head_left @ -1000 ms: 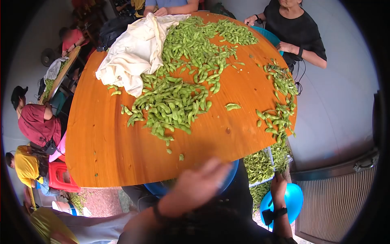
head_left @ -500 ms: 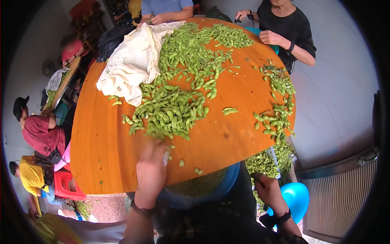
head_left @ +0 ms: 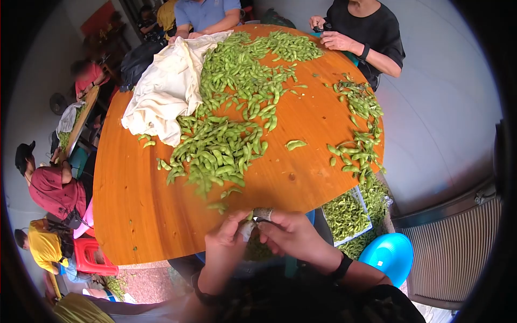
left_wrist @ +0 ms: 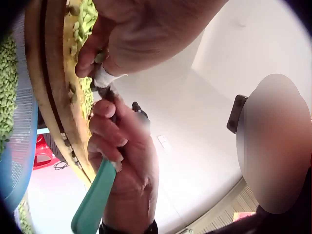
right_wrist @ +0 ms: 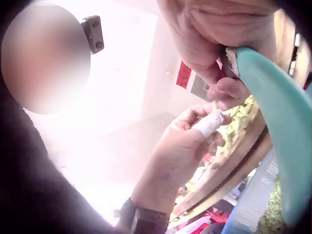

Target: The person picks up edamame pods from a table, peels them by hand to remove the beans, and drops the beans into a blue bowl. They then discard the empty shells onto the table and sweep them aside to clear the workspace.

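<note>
In the head view my left hand (head_left: 223,242) and right hand (head_left: 293,234) meet just off the near edge of the wooden table (head_left: 156,215). White wrapping (left_wrist: 103,78) covers my left thumb. Between that thumb and the fingers my left hand pinches a green bean pod (left_wrist: 99,57), mostly hidden. My right hand curls round a teal-handled tool (right_wrist: 273,112), whose dark metal end is close by the wrapped thumb. Under both hands stands a blue basin (left_wrist: 22,122) with small green beans in it. A pile of pods (head_left: 221,153) lies beyond my hands.
A white cloth (head_left: 164,91) partly covers more pods at the back left. Leafy pods (head_left: 358,145) line the table's right edge. On the floor at right are a crate of pods (head_left: 344,218) and a round blue plastic thing (head_left: 389,258). People (head_left: 371,37) sit across the table.
My left hand went from over the basin to the pod pile, then came back with a pod. My right hand rose from low on the right to meet it.
</note>
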A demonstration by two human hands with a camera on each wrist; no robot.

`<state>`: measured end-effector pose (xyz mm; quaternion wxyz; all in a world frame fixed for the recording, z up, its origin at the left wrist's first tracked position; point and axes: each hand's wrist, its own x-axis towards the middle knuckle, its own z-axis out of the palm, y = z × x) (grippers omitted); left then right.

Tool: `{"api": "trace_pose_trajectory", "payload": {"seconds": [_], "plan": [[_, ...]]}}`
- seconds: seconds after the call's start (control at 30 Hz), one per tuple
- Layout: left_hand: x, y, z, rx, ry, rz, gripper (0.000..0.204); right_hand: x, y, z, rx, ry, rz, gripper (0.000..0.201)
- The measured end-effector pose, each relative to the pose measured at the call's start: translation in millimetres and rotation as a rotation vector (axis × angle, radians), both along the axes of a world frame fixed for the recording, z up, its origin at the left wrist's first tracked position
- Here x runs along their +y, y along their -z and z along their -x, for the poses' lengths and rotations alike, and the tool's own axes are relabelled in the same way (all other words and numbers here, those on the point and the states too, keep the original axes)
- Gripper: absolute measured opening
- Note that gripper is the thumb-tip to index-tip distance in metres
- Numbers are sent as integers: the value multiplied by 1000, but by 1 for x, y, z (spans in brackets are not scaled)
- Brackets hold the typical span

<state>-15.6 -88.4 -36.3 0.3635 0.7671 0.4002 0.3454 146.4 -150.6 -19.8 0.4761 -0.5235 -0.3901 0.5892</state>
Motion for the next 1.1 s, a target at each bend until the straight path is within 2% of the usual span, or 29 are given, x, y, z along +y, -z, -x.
{"api": "trace_pose_trajectory", "payload": {"seconds": [0.07,0.13,0.33,0.47,0.53,0.57,0.63,0.67,0.73,0.93,0.97,1.03,1.07,1.1], "plan": [[-2,2,-2,-27,3,20,32,-2,2,0,6,5,16,13],[-5,4,-4,70,-21,-74,33,-4,4,-1,11,16,31,12],[-13,0,-10,102,-36,-230,30,-9,10,3,52,76,-10,12],[-13,7,-6,52,8,-199,27,-9,12,2,159,89,43,12],[-14,11,-3,-20,10,-10,23,-9,11,0,193,83,57,12],[-14,12,-2,-19,10,-7,23,-9,10,0,216,77,66,12],[-14,11,-1,-101,7,202,29,-8,10,-1,237,72,77,12],[-13,9,-1,-102,8,203,29,-8,9,0,243,76,80,12],[-12,3,0,-354,56,519,26,-8,8,-1,248,81,88,12],[-4,8,7,-542,215,666,26,-6,-3,-12,325,20,164,12],[-4,7,8,-543,215,666,26,-5,-6,-14,279,27,194,12],[-2,4,9,-638,208,858,27,-4,-5,-12,230,31,220,13],[-3,4,8,-639,207,857,27,-5,1,-7,131,58,121,13],[-5,6,5,-557,182,758,27,-6,5,-2,33,84,22,13]]}}
